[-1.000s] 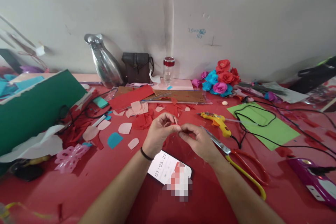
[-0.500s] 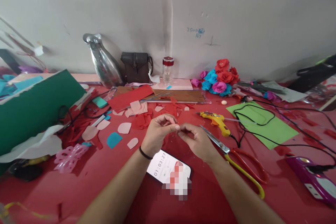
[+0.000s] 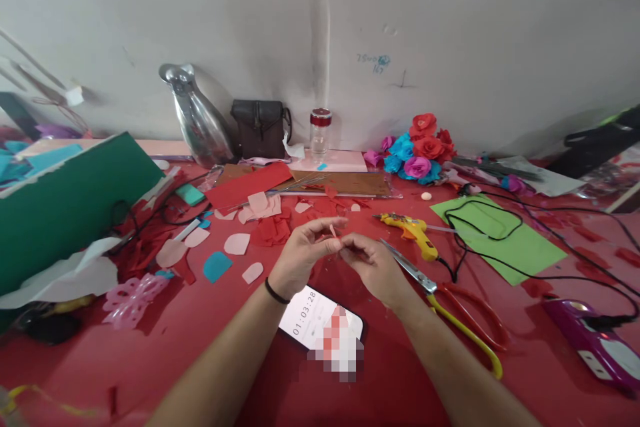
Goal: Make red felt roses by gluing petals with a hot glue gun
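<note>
My left hand [image 3: 306, 252] is closed in a pinch, with a small strip of pink paper [image 3: 333, 231] showing between thumb and fingers. Right beside it, my right hand [image 3: 371, 263] has its fingertips pressed together, meeting the left thumb at the paper; whatever lies inside its pinch is hidden. Both hands are held above the red table, just beyond a phone [image 3: 325, 327] showing a running timer. Pale pink paper petals [image 3: 237, 243] and a blue petal [image 3: 217, 267] lie left of my hands. Scissors [image 3: 425, 280] with red and yellow handles rest beside my right wrist.
A yellow glue gun [image 3: 413, 230] and its cord lie right, near a green sheet [image 3: 505, 247]. Paper flowers [image 3: 425, 147], a jar [image 3: 321, 137], a bag [image 3: 260, 128] and a steel jug [image 3: 197, 117] stand at the back. A purple power strip [image 3: 593, 343] sits far right; a green box [image 3: 85, 193] stands left.
The pink paper strip now shows upright between my left fingers, where it was hidden before. My left fingers have spread slightly. The phone timer has advanced one second.
</note>
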Demonstrator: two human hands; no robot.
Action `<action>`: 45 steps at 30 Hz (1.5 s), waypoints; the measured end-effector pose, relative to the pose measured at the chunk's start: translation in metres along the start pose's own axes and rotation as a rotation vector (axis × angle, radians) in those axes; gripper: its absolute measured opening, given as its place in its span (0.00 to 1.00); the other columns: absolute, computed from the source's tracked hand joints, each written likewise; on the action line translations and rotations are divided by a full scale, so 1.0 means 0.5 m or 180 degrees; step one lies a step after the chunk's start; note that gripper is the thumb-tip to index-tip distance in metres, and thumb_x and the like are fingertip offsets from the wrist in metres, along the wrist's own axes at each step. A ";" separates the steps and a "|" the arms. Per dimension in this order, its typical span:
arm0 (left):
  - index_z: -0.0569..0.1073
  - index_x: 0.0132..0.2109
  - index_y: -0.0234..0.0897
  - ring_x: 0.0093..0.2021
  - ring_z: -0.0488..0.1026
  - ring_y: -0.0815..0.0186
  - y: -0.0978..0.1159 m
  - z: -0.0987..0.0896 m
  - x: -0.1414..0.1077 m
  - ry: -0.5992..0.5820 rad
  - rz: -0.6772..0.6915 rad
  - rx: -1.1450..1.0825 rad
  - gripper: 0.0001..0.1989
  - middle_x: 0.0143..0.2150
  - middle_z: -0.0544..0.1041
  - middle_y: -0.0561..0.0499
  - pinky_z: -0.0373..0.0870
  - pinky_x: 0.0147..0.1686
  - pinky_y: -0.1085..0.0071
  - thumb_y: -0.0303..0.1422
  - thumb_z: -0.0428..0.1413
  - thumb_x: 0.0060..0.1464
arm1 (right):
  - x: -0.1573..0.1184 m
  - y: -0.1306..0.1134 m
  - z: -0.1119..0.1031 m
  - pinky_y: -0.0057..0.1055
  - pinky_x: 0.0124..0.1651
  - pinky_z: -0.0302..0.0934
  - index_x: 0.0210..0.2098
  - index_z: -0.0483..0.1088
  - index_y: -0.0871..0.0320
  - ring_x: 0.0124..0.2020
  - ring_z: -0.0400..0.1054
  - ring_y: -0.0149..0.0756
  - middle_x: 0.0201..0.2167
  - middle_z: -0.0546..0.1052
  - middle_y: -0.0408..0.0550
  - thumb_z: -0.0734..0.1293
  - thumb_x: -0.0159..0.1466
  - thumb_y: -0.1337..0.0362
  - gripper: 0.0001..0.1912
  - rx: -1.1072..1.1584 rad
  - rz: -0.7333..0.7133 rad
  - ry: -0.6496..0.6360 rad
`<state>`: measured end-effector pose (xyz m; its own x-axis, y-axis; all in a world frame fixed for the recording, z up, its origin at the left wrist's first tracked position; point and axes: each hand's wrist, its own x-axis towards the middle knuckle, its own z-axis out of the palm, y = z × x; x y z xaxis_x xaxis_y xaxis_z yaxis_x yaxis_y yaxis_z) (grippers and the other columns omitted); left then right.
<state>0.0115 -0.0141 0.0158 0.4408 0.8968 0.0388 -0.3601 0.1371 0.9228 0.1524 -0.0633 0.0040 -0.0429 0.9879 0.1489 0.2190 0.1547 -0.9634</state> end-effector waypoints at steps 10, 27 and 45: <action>0.80 0.29 0.37 0.31 0.71 0.70 0.001 0.003 -0.001 0.0199 0.0053 -0.0104 0.11 0.30 0.76 0.51 0.68 0.33 0.73 0.27 0.69 0.31 | -0.001 -0.003 0.003 0.30 0.40 0.62 0.32 0.71 0.56 0.34 0.69 0.34 0.30 0.76 0.43 0.63 0.61 0.60 0.07 -0.0007 -0.0014 0.0038; 0.75 0.22 0.35 0.27 0.68 0.73 0.003 0.009 -0.002 0.0271 0.0102 -0.0221 0.11 0.25 0.72 0.54 0.65 0.29 0.75 0.26 0.69 0.29 | 0.001 0.007 0.007 0.31 0.40 0.62 0.32 0.72 0.56 0.33 0.69 0.35 0.29 0.76 0.44 0.64 0.60 0.59 0.08 0.0023 0.0068 0.0018; 0.80 0.30 0.36 0.40 0.73 0.64 0.001 0.006 -0.004 0.0057 -0.0037 0.0029 0.10 0.39 0.78 0.46 0.69 0.40 0.70 0.30 0.68 0.35 | 0.003 -0.003 0.002 0.33 0.43 0.63 0.32 0.71 0.56 0.35 0.69 0.35 0.29 0.75 0.43 0.64 0.61 0.59 0.08 0.0369 0.0034 0.0010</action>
<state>0.0129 -0.0173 0.0171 0.4300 0.9026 0.0212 -0.3473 0.1437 0.9267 0.1510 -0.0621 0.0053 -0.0380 0.9895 0.1391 0.1054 0.1424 -0.9842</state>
